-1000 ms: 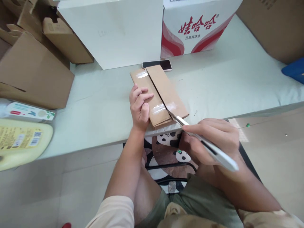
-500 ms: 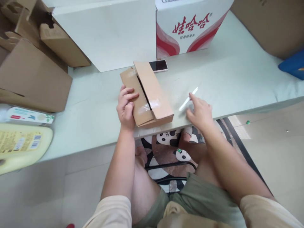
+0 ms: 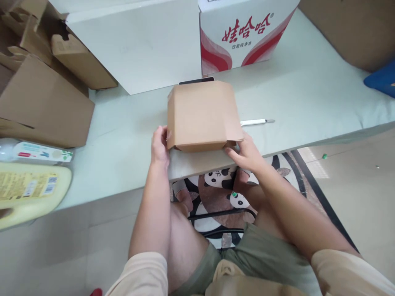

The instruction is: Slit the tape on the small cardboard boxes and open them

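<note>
A brown cardboard box (image 3: pixel 202 113) with a flap folded over its top is between my two hands near the table's front edge. My left hand (image 3: pixel 160 144) is closed on its left side, some fingers hidden behind the cardboard. At the front right corner, my right hand (image 3: pixel 245 153) grips the box, with the thumb below the flap and the other fingers partly hidden. To the right of the box lies a white utility knife (image 3: pixel 256 122), its tip pointing right. Behind the box a dark phone (image 3: pixel 197 80) is mostly covered from view.
A white carton (image 3: pixel 135 45) and a red-and-white water carton (image 3: pixel 243 41) stand at the back of the pale table (image 3: pixel 308 90). Brown boxes (image 3: pixel 46 98), a bottle (image 3: pixel 9 150) and a yellow jug (image 3: pixel 33 193) are on the left. A blue object (image 3: pixel 382 80) sits far right.
The box has turned from a slant, with its taped seam visible, to a broad plain face. My right hand has let go of the knife, which lies turned on the table, and taken the box.
</note>
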Motion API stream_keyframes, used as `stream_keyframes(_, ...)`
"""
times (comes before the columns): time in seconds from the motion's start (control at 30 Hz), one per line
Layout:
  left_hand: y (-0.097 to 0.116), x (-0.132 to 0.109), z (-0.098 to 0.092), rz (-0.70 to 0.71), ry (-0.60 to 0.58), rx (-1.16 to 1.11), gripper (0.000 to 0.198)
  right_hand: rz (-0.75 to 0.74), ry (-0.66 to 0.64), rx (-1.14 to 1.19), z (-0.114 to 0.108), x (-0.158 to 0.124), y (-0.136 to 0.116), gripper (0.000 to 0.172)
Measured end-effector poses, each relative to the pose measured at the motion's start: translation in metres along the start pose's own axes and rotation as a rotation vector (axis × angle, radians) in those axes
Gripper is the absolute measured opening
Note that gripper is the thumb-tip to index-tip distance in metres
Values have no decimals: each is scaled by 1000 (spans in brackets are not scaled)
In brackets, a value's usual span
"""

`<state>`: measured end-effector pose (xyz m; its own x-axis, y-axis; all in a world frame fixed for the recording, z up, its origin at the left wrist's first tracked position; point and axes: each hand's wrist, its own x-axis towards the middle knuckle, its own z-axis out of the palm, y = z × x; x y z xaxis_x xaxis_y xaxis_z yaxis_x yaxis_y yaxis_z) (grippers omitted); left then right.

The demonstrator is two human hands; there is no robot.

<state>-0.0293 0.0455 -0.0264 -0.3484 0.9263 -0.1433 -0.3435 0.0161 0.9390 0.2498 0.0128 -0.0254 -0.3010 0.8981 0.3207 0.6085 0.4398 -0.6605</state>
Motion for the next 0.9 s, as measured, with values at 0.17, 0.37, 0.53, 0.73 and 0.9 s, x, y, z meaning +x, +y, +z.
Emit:
stream_keyframes(0.17, 5, -7, 4, 117, -98, 114, 52, 200, 31, 214, 0, 1, 1, 36)
stream_keyframes(0.37, 10, -11, 7, 81, -123, -20, 43, 353, 282, 282, 5, -1, 10, 55)
stream_keyframes(0.53, 11, -13, 8, 56, -151, -46, 48, 389, 368, 275, -2, 2, -1, 37)
stream_keyframes(0.73, 8, -17, 10, 111, -133, 119, 53, 364, 448, 348, -8, 1, -4, 37)
stream_keyframes(0.9, 10, -13, 10, 86, -72, 137, 34, 463, 513, 442, -3, 2, 5, 42)
